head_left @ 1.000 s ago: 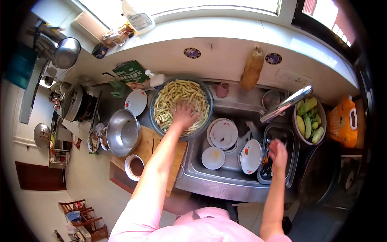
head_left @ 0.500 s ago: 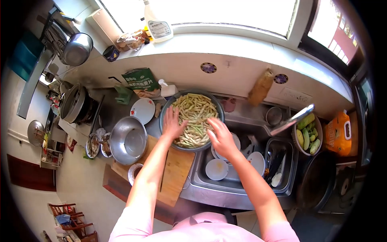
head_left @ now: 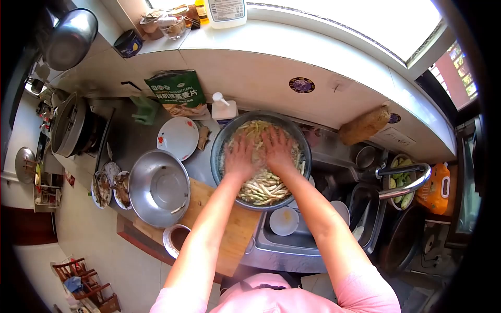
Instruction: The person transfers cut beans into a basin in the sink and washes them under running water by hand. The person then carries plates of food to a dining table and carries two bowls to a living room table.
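Note:
A wide dark basin full of pale green bean pods in water is before me, partly over the sink's left edge. My left hand lies on the left half of the pods, fingers spread and pointing away from me. Beside it, my right hand presses down on the pods with its fingers apart. Cloudy water covers some fingertips. Neither hand grips anything that I can see.
Left of the basin are a steel bowl, a white plate and a wooden cutting board. A small bowl of dark liquid sits at the board's edge. Dishes lie in the sink, under a faucet.
Both hands have moved forward and closer together, pressing deeper into the pods, which now sit in stirred-up water. The view has shifted, and the faucet spout appears lower and turned.

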Motion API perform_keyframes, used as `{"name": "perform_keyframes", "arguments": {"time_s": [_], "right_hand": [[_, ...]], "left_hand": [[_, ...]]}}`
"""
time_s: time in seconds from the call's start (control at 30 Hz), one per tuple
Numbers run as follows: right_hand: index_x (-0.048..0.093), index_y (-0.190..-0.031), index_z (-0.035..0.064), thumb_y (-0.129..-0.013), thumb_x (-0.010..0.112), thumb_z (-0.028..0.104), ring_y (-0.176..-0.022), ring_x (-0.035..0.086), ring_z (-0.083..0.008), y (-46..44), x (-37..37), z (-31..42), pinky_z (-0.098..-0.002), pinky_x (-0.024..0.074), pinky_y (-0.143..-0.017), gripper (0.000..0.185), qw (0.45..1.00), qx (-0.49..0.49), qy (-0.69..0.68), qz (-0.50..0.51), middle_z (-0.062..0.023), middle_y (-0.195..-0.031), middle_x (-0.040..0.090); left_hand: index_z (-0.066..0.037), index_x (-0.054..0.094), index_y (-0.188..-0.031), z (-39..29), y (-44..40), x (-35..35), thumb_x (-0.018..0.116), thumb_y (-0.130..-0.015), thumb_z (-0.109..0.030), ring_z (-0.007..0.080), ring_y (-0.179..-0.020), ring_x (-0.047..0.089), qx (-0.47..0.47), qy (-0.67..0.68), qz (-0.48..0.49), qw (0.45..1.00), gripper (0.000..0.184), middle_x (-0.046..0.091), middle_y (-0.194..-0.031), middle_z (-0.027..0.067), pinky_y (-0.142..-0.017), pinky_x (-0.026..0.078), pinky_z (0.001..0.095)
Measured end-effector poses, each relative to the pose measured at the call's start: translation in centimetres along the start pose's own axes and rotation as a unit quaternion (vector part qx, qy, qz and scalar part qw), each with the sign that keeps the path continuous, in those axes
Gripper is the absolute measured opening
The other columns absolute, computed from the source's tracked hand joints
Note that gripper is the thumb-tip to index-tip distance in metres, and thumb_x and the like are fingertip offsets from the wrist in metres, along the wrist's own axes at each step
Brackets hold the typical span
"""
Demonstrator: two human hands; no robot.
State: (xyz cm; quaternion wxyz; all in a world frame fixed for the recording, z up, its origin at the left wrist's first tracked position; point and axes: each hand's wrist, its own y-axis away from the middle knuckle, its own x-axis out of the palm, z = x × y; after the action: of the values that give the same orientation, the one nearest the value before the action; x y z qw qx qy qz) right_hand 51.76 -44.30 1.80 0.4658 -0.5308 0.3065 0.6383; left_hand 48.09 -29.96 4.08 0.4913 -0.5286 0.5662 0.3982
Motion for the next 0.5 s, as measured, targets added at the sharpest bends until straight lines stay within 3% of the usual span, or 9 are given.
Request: {"name": "perform_keyframes", "arguments": {"time_s": [0.13, 0.23, 0.3, 0.33, 0.37, 0.4, 0.43, 0.5], "right_hand": [[0.034, -0.133, 0.0158, -0.079, 0.052, 0.029, -0.129, 0.018, -0.0357, -0.2, 2.4, -0.9, -0.0626, 0.0181, -0.096, 0.058, 1.0, -0.011, 0.018, -0.015, -0.0113, -0.142, 0.021], [0.043, -0.126, 0.017, -0.077, 0.054, 0.027, -0.126, 0.023, -0.0396, -0.4, 1.3, -0.1, -0.0615, 0.0202, -0.096, 0.051, 0.998, -0.018, 0.034, -0.047, -0.0115, -0.139, 0.025], [0.051, -0.116, 0.0135, -0.078, 0.052, 0.021, -0.118, 0.034, -0.0382, -0.9, -1.6, 0.0, -0.0536, 0.0283, -0.095, 0.039, 1.0, -0.023, 0.0, 0.0, -0.014, -0.129, 0.039], [0.051, -0.116, 0.0135, -0.078, 0.052, 0.021, -0.118, 0.034, -0.0382, -1.1, -3.2, -0.4, -0.0536, 0.0283, -0.095, 0.039, 1.0, -0.022, 0.004, -0.005, -0.014, -0.129, 0.039], [0.053, -0.11, 0.0106, -0.078, 0.052, 0.019, -0.114, 0.038, -0.0375, -1.3, -4.7, -1.2, -0.0499, 0.0319, -0.092, 0.034, 0.994, -0.037, -0.071, 0.069, -0.0151, -0.12, 0.045], [0.055, -0.105, 0.0076, -0.078, 0.051, 0.018, -0.109, 0.042, -0.0369, -0.9, -5.6, -2.0, -0.0461, 0.0355, -0.09, 0.029, 0.977, -0.049, -0.149, 0.146, -0.0162, -0.112, 0.05], [0.056, -0.107, 0.0093, -0.076, 0.052, 0.018, -0.104, 0.047, -0.0352, -0.4, -6.1, -2.5, -0.0415, 0.0367, -0.09, 0.033, 0.98, -0.085, -0.153, 0.096, -0.0169, -0.101, 0.056], [0.049, -0.119, 0.0118, -0.077, 0.054, 0.027, -0.115, 0.039, -0.0371, 1.2, -6.2, -2.5, -0.0485, 0.0318, -0.095, 0.045, 0.976, -0.1, -0.151, 0.122, -0.0196, -0.118, 0.048]], "left_hand": [[-0.012, 0.027, -0.135, -0.2, -0.4, 1.1, 0.053, -0.077, -0.043, 0.0316, -0.131, 0.018, 0.0, -0.045, 0.042, 0.998, 0.071, 0.021, -0.141, 0.013, -0.101, 0.019, 0.0546], [-0.012, 0.032, -0.132, -0.4, -0.4, 1.3, 0.053, -0.079, -0.039, 0.0324, -0.127, 0.026, -0.04, -0.015, -0.003, 0.999, 0.064, 0.03, -0.137, 0.0132, -0.1, 0.025, 0.0501], [-0.015, 0.032, -0.135, 0.1, -1.3, 0.1, 0.052, -0.078, -0.043, 0.0291, -0.13, 0.022, -0.039, 0.054, 0.104, 0.992, 0.067, 0.023, -0.142, 0.0133, -0.102, 0.021, 0.0498], [-0.015, 0.032, -0.135, 0.9, -2.2, -0.2, 0.052, -0.078, -0.043, 0.0291, -0.13, 0.022, -0.036, 0.055, 0.099, 0.993, 0.067, 0.023, -0.142, 0.0133, -0.102, 0.021, 0.0498], [-0.014, 0.038, -0.131, 2.3, -2.9, -0.2, 0.053, -0.078, -0.04, 0.03, -0.128, 0.026, -0.025, 0.072, 0.192, 0.978, 0.061, 0.028, -0.138, 0.0139, -0.101, 0.024, 0.048], [-0.012, 0.046, -0.124, 2.5, -1.7, -1.2, 0.054, -0.078, -0.036, 0.0309, -0.124, 0.031, -0.016, 0.104, 0.188, 0.977, 0.053, 0.035, -0.133, 0.0144, -0.098, 0.028, 0.0454], [-0.011, 0.053, -0.118, 2.7, -0.5, -2.5, 0.055, -0.079, -0.032, 0.0318, -0.12, 0.036, -0.006, 0.136, 0.184, 0.973, 0.045, 0.041, -0.128, 0.0149, -0.096, 0.032, 0.0429], [-0.013, 0.043, -0.128, 1.1, 1.4, -4.2, 0.062, -0.072, -0.045, 0.0329, -0.126, 0.027, 0.0, 0.126, 0.152, 0.98, 0.067, 0.031, -0.136, 0.017, -0.099, 0.028, 0.0475]]}}
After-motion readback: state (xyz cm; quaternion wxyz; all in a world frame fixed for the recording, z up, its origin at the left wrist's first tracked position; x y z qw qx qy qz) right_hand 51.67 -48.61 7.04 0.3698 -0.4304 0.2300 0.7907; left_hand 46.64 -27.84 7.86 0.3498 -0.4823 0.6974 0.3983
